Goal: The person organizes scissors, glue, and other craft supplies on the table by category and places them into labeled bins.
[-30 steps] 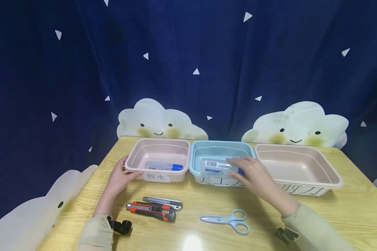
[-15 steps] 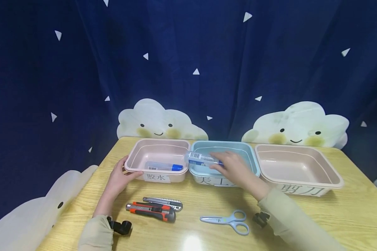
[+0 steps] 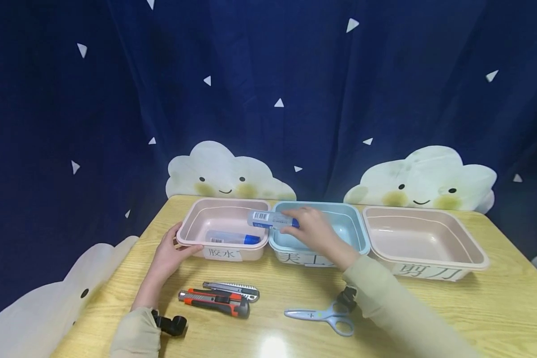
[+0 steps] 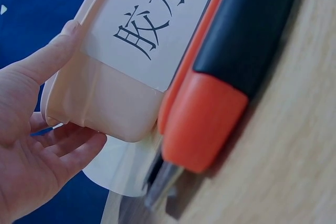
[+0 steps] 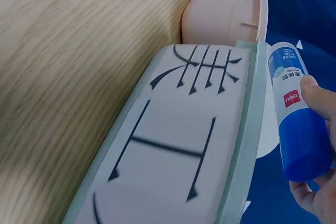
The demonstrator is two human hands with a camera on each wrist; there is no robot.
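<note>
At eleven o'clock, our left hand gripped the near left corner of the pink box. Near twelve, over where that box sat beside the blue box, our right hand pinched a glue bottle at its cap end. The bottle looked light, smooth, maybe squishy and slippery, so the blue cap seemed our safest hold.

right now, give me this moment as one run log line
right hand: grips glue bottle | left hand: holds leftmost pink bin | utility knives, scissors: on table
</note>
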